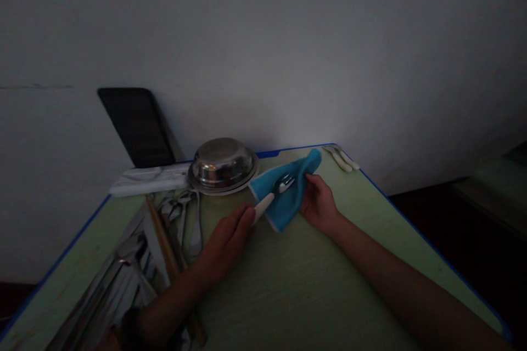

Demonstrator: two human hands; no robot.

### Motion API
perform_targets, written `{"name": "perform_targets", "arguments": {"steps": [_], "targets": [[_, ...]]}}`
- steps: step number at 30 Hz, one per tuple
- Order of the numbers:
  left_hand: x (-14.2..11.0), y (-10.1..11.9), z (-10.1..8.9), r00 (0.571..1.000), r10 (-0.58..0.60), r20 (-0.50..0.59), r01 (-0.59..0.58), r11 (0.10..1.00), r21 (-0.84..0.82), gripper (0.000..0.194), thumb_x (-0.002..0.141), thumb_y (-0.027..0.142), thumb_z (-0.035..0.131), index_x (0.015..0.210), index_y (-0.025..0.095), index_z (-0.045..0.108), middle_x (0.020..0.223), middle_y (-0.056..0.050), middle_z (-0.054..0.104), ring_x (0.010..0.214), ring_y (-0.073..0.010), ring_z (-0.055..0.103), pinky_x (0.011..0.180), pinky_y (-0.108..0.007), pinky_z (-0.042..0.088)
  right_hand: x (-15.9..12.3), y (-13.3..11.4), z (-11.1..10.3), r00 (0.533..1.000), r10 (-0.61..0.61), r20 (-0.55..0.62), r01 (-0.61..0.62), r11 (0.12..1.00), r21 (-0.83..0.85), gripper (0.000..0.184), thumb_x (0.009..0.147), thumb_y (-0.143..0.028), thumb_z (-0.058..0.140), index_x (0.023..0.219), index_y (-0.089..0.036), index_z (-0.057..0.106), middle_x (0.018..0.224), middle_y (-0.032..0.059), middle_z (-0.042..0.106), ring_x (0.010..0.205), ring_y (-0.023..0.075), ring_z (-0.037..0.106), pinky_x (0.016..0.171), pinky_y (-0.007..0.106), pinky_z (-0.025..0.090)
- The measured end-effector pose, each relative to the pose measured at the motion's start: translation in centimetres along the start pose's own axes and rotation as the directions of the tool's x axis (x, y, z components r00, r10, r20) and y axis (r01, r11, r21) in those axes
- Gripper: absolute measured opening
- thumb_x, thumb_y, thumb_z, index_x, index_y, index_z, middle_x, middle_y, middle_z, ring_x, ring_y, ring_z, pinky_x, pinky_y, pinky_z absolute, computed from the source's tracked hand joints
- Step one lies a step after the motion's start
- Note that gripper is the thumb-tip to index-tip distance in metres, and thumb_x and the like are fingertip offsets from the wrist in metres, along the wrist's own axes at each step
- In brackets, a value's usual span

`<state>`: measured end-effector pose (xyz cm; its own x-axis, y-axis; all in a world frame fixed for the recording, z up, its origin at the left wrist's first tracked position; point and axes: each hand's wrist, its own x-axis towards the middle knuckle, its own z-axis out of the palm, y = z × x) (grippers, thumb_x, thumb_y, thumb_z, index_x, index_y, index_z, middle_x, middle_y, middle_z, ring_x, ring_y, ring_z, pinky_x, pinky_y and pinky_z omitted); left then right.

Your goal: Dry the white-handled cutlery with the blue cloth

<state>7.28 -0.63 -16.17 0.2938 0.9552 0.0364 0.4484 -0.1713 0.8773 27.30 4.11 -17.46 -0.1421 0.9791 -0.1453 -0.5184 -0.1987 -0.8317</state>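
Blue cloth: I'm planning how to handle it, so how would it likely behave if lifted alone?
The blue cloth is probably floppy, since it bends into a fold by the right hand. Its thin-looking edge suggests it's light.

No readable text, labels, numbers or signs anywhere.

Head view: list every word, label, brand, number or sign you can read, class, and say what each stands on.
None can be read.
Fork and cloth: no lettering seen.
Bowl: no lettering seen.
Dark panel: no legible text.
White strip: too dim and blurred to tell whether it bears print.
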Motion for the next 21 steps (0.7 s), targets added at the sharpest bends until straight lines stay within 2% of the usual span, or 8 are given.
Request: {"name": "perform_targets", "arguments": {"steps": [5,11,15,18,21], "targets": [[-0.1,-0.1,0.1,0.999,-0.030,-0.023,0.029,0.999,-0.030,0.032,0.091,0.044,0.033,0.086,0.019,0.053,0.060,0.003,0.048,0.055,-0.0148,0.049,0.049,-0.023,0.039,0.2,-0.1,0.2,1.000,0.000,-0.007,0.000,0.997,0.073,0.020,0.068,-0.036,0.049,0.082,-0.024,0.056,0.080,0.0007,0.071,0.086,0.0226,0.064,0.075,0.037,0.049],[0.0,-0.1,0.0,1.000,-0.004,0.000,0.004,1.000,0.014,0.032,0.092,0.042,0.034,0.095,0.019,0.055,0.066,0.002,0.054,0.059,-0.0158,0.054,0.053,-0.025,0.042,0.0,-0.3,-0.3,0.999,-0.004,0.043,0.001,0.997,0.076,0.032,0.073,-0.048,0.039,0.080,-0.023,0.058,0.081,0.0018,0.070,0.084,0.0223,0.063,0.076,0.039,0.048],[0.1,-0.1,-0.1,0.999,0.040,0.009,-0.041,0.996,0.085,0.031,0.093,0.040,0.033,0.097,0.018,0.055,0.068,0.001,0.057,0.062,-0.0172,0.056,0.056,-0.026,0.043,0.1,0.3,0.1,0.999,-0.005,0.033,0.005,1.000,0.005,0.015,0.065,-0.036,0.061,0.072,-0.022,0.060,0.072,-0.0006,0.070,0.076,0.0194,0.064,0.077,0.036,0.048],[-0.2,0.3,-0.1,0.995,0.101,0.015,-0.102,0.982,0.158,0.028,0.093,0.036,0.034,0.098,0.019,0.055,0.074,-0.001,0.061,0.067,-0.0185,0.059,0.061,-0.028,0.045,0.1,0.9,0.7,0.999,-0.029,0.022,0.031,0.998,-0.059,0.020,0.058,-0.025,0.073,0.075,-0.020,0.064,0.078,0.0004,0.071,0.078,0.0185,0.064,0.081,0.035,0.047],[-0.8,1.4,-0.5,0.981,0.195,-0.013,-0.185,0.947,0.262,0.022,0.091,0.031,0.038,0.097,0.019,0.054,0.085,-0.005,0.063,0.076,-0.0198,0.060,0.068,-0.031,0.047,0.0,1.2,1.1,0.997,-0.080,-0.002,0.080,0.993,-0.092,0.021,0.060,-0.027,0.074,0.078,-0.019,0.066,0.083,0.0012,0.072,0.083,0.0190,0.064,0.086,0.036,0.046]]}}
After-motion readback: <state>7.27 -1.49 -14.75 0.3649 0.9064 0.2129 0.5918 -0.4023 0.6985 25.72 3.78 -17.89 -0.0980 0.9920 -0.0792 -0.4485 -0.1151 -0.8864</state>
